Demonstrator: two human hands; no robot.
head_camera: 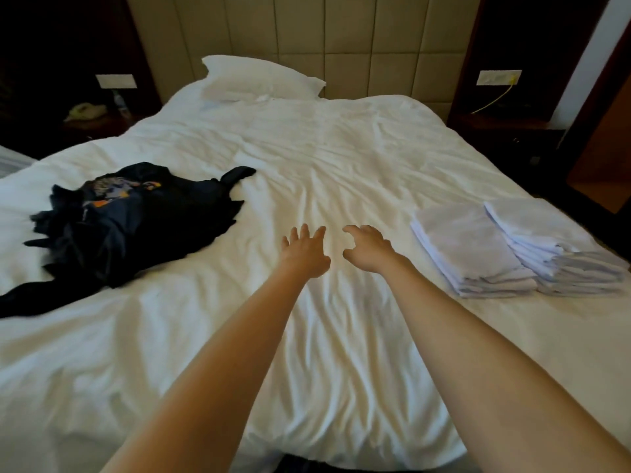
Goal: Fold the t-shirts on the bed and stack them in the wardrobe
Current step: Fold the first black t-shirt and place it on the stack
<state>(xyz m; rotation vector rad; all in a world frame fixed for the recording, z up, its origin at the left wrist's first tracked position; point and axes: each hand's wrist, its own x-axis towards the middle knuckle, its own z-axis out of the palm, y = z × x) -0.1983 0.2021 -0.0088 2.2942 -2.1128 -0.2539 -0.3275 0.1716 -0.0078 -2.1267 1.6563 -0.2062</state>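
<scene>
Head view, one frame.

Bed [307,148]: white cover, creased, fills most of the frame.

Dark t-shirts [129,220]: unfolded heap, left of centre, lying on the cover. One shows a coloured print on top. A sleeve or hem trails toward the lower left edge.

Folded white stack [467,247]: right of centre, on the cover. Second folded white stack [553,240]: just beside it toward the right edge, taller; the two appear to touch.

Left hand [305,249]: centre of frame, arm stretched out over the cover, fingers spread and nearly straight, holding nothing.

Right hand [368,249]: just right of the left hand and apart from it, fingers and thumb half curled with a gap between them, holding nothing. Cannot tell whether either hand touches the cover.

Both hands lie between the dark heap and the white stacks, well apart from each.

Pillow [259,78]: upper centre, against the padded headboard [307,29].

Wall plate [498,77]: upper right, yellow cable hanging from it.
</scene>
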